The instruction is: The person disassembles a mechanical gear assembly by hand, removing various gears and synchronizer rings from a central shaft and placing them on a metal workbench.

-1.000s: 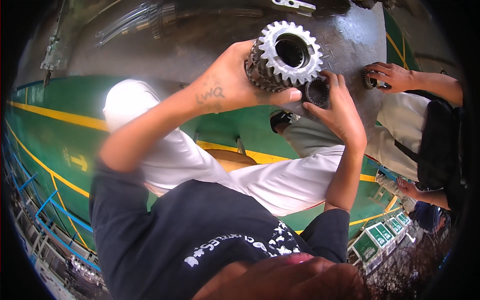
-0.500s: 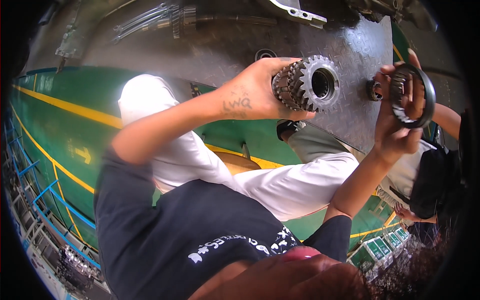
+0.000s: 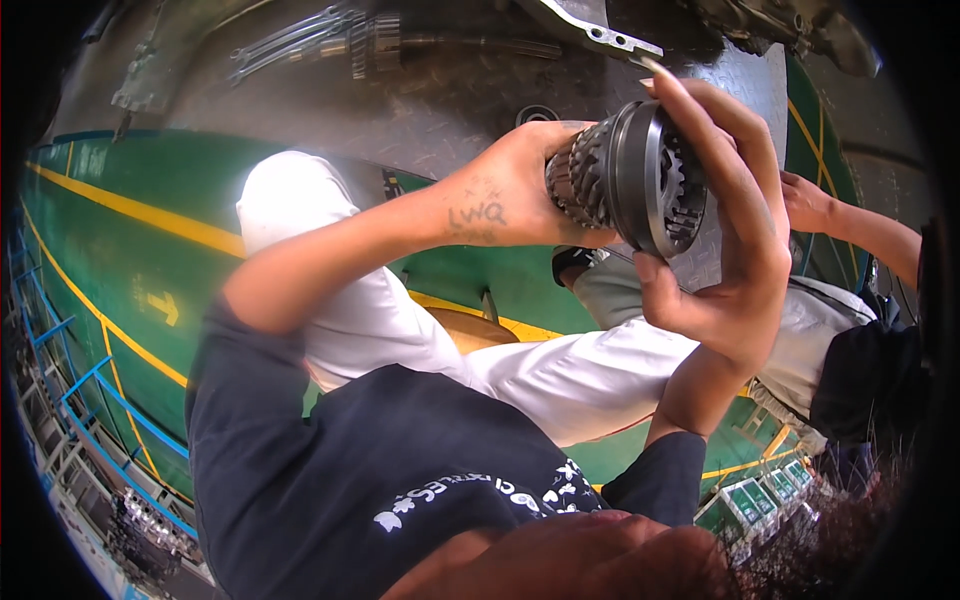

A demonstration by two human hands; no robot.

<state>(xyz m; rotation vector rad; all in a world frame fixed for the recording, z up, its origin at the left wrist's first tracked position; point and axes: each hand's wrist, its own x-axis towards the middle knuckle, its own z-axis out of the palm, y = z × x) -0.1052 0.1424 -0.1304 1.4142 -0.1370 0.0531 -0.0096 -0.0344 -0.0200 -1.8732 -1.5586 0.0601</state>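
Observation:
My left hand [image 3: 545,190] is wrapped round a toothed metal gear assembly [image 3: 580,180], holding it on its side over the bench edge with its open end to the right. At that end a dark grooved ring [image 3: 637,180] surrounds the gear teeth. My right hand [image 3: 735,220] grips the ring's rim, fingers at the top and thumb at the bottom. How deep the ring sits on the assembly I cannot tell.
A metal bench [image 3: 450,110] with a chequered surface bears wrenches [image 3: 285,45], a geared shaft [image 3: 375,45] and a small round ring [image 3: 537,115]. A pale metal bracket [image 3: 610,38] lies at the far side. Another person's hand [image 3: 808,203] is at the right.
My right hand has brought the ring leftward from the right side, and the ring is now round the end of the gear assembly. My left hand has hardly moved.

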